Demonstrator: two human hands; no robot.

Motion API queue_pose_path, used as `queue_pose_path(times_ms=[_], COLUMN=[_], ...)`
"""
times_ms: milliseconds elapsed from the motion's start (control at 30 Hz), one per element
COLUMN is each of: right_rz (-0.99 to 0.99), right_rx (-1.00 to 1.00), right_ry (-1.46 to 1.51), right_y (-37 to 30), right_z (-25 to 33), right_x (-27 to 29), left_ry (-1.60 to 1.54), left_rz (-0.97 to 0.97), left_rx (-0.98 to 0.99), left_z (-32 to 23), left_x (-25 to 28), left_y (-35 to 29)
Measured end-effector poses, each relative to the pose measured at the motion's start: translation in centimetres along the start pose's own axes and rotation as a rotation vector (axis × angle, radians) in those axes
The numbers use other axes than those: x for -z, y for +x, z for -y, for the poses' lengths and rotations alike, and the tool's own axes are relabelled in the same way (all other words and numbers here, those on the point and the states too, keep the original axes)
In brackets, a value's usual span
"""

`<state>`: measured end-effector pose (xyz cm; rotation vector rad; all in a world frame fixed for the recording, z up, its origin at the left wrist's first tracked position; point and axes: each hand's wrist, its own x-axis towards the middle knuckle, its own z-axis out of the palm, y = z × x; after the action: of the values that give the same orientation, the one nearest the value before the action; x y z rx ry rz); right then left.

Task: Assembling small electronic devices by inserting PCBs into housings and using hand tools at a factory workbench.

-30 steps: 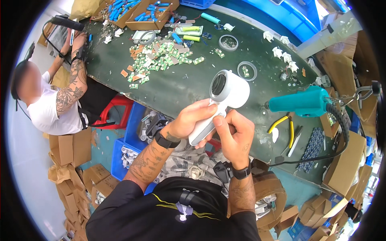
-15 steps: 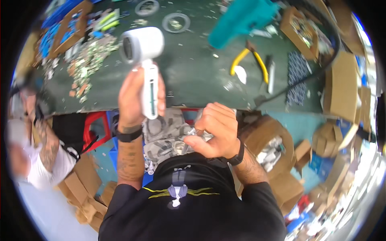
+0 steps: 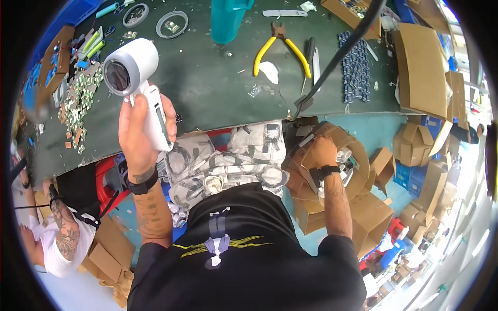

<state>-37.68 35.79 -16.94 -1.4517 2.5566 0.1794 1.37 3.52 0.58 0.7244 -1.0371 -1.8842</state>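
My left hand (image 3: 136, 127) is closed around the handle of a white handheld device (image 3: 139, 62) shaped like a hairdryer. Its short round head has a grey rim and a dark round front, facing left. A long slot runs along the handle. My right hand (image 3: 322, 152) reaches down into an open cardboard box (image 3: 358, 142) beside my right knee. White and grey plastic parts (image 3: 348, 165) lie in that box. The right fingertips are out of sight, so whether they hold anything is not visible.
On the dark green table (image 3: 207, 78) lie yellow-handled pliers (image 3: 282, 44), a screwdriver (image 3: 309, 52), grey rings (image 3: 172, 25), small boards (image 3: 80, 103) and dark blue parts (image 3: 355, 67). A black cable (image 3: 342, 59) crosses the right side. Another person (image 3: 62, 233) sits at left.
My right hand has moved from in front of my lap, right and down into the box. The left hand has shifted left with the white device, whose dark front has turned more into view.
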Motion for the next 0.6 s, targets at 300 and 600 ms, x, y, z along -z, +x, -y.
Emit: queue_pose_path(times_ms=[300,600], right_rz=[0.206,0.294], right_rx=[-0.116,0.112], right_ry=[-0.228,0.522], right_y=[2.0,2.4], right_z=[0.0,8.7], right_x=[1.5,10.0], left_ry=[-0.067,-0.395], left_rz=[0.04,0.068], left_rx=[0.02,0.232], left_z=[0.1,0.1], left_x=[0.6,1.1], left_y=[0.7,1.0])
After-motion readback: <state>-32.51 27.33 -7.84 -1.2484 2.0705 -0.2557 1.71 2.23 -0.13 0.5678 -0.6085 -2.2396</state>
